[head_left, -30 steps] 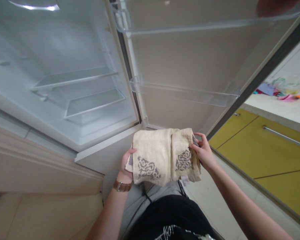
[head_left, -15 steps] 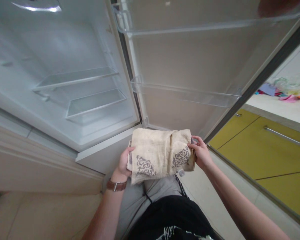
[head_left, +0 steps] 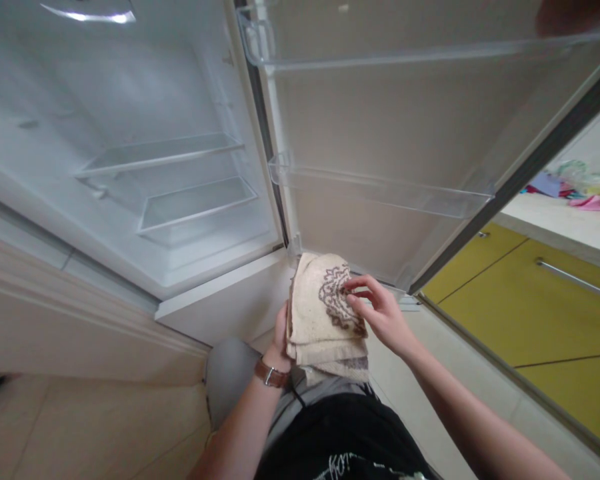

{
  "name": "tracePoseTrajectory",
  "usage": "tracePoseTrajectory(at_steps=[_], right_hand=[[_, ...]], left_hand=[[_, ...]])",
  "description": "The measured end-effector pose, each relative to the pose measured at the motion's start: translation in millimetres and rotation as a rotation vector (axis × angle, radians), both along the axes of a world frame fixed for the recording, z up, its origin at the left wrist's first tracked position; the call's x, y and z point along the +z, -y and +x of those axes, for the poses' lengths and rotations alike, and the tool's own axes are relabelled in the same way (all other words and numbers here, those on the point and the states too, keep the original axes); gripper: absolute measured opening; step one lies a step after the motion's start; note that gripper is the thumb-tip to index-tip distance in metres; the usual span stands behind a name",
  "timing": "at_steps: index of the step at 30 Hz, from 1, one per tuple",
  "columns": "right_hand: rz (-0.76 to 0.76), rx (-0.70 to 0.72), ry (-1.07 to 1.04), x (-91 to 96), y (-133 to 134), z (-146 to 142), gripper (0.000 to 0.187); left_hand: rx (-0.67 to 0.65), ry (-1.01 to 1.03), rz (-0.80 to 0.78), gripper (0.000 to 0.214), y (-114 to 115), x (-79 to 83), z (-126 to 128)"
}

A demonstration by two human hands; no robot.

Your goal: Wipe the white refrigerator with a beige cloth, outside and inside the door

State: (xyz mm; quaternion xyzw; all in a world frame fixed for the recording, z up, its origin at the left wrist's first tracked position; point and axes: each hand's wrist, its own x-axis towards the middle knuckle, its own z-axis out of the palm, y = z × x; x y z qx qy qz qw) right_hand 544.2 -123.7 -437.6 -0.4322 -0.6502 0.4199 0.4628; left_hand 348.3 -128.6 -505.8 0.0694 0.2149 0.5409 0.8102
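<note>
A cream towel (head_left: 310,313) with a brown scroll pattern is folded into a small layered bundle above my lap. My left hand (head_left: 281,337) grips it along its left side, with most of the fingers hidden beneath or behind the cloth. On the upper face, by the brown pattern, the fingertips of my right hand (head_left: 375,310) touch the fabric. Those fingers are bent and slightly apart, with no cloth visibly pinched between them. A greyish layer of the towel hangs at its lower edge.
An open fridge (head_left: 220,267) stands ahead on the left, with glass shelves (head_left: 200,203) inside. Its door (head_left: 380,127), fitted with clear door racks (head_left: 380,187), spreads to the right. Beyond it are yellow drawers (head_left: 570,300) under a counter (head_left: 575,223) holding colourful items (head_left: 587,200).
The towel has gone from a wide strip held at both ends to a narrower bundle, folded over. My left hand moved right; my right hand shifted left from the towel's end onto its upper face.
</note>
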Motion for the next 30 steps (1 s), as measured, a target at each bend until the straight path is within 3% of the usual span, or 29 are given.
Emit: tracePoseTrajectory(at_steps=[2,5,8,10,12,15,17,20,24,27,30], right_hand=[[0.125,0.041,0.181,-1.4,5,6,0.031],[0.334,0.147,0.487,-7.4,16,4,0.047],[0.473,0.184,0.669,-17.9,20,-4,0.029],[0.498,0.15,0.61,-24.5,19,-8,0.02],[0.451,0.03,0.448,-28.1,15,-11,0.02],[0.335,-0.164,0.242,-26.1,11,-11,0.017],[0.332,-0.191,0.188,-21.8,11,-8,0.015],[0.453,-0.122,0.182,-16.3,18,-3,0.014],[0.649,0.088,0.263,-14.1,35,2,0.023],[0.747,0.27,0.438,-16.1,44,1,0.021],[0.759,0.313,0.664,-21.0,45,-2,0.014]], left_hand=[[-0.006,-0.007,-0.014,0.049,-1,-0.2,-4],[-0.048,0.0,0.016,0.053,-2,0.3,-3],[-0.034,0.015,0.044,0.055,-2,0.4,1],[-0.016,0.021,0.05,0.058,-2,-1.4,2],[-0.027,0.016,0.048,0.059,0,-4.9,0],[-0.082,-0.006,0.03,0.058,1,-11.0,-3],[-0.096,-0.009,0.02,0.056,-1,-13.2,-3],[-0.071,-0.002,0.003,0.049,-4,-11.8,0],[-0.039,-0.025,-0.062,0.045,-5,-3.5,5],[-0.023,-0.041,-0.079,0.051,-5,3.1,7],[-0.018,-0.063,-0.076,0.057,-5,5.5,5]])
